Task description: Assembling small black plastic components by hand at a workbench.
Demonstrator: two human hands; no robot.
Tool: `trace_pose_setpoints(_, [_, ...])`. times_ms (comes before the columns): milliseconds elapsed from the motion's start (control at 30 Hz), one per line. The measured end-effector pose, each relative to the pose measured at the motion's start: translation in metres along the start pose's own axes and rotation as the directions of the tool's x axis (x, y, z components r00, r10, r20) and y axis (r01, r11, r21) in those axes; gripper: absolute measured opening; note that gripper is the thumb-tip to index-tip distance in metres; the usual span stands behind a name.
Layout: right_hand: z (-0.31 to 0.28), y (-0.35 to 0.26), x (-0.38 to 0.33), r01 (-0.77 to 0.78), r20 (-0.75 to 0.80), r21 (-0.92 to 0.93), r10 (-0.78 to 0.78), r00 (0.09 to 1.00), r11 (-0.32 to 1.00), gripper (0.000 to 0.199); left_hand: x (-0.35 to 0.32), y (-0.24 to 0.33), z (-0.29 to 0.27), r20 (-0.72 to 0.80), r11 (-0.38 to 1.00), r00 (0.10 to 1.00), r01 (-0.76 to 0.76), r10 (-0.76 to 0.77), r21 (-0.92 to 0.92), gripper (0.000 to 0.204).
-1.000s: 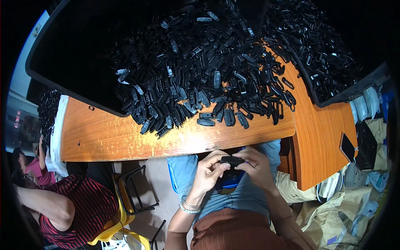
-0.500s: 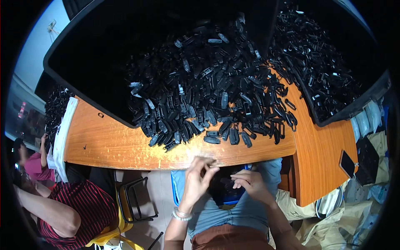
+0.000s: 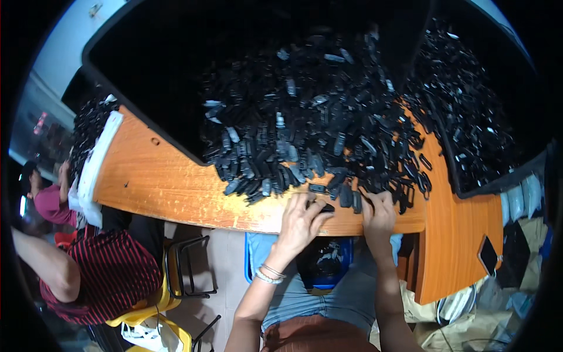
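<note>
A large heap of small black plastic pieces [image 3: 281, 135], some long and rounded, some like open loops, spreads over the wooden table. At the heap's near edge my left hand [image 3: 300, 226] has its thumb and fingers closed about one long black plastic piece [image 3: 326, 208]. To its right, my right hand [image 3: 380, 218] reaches the same edge, fingers bent and tips together among the pieces; what they pinch is hidden. Below the table edge, between my legs, sits a blue bin [image 3: 349, 258] with dark pieces inside.
Two big black trays [image 3: 126, 97] lie tipped on the table [image 3: 158, 188], spilling pieces. A phone [image 3: 488, 255] rests at the right. A person in a striped shirt [image 3: 111, 270] sits close on my left, beside a yellow chair [image 3: 170, 299]. Paper bags [image 3: 463, 328] crowd the lower right.
Both hands have moved forward from above the bin at my lap to the heap's near edge. My left hand now has a long black piece. The whole view has shifted slightly.
</note>
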State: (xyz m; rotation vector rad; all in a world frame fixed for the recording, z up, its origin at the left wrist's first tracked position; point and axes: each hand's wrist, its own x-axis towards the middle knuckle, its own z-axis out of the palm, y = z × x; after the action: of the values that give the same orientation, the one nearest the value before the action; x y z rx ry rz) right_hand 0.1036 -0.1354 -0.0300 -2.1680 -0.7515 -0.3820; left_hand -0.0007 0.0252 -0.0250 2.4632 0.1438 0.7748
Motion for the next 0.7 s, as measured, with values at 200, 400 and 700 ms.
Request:
trace_pose_setpoints(200, [-0.008, 0.005, -0.010, -0.050, -0.008, 0.016, 0.051, 0.999, 0.999, 0.007, -0.015, 0.018, 0.018, -0.192, 0.994, 0.975, 0.107, -0.110, -0.026, 0.030])
trace_pose_setpoints(400, [0.001, 0.016, -0.017, 0.077, -0.091, -0.092, -0.086, 0.992, 0.993, 0.008, -0.001, 0.027, 0.018, -0.181, 0.934, 0.930, 0.341, -0.320, 0.104, 0.036])
trace_pose_setpoints(700, [-0.011, -0.003, -0.043, -0.249, -0.029, 0.545, 0.315, 0.949, 0.801, 0.028, -0.026, 0.004, 0.020, -0.104, 0.865, 0.902, 0.362, -0.420, -0.347, 0.019])
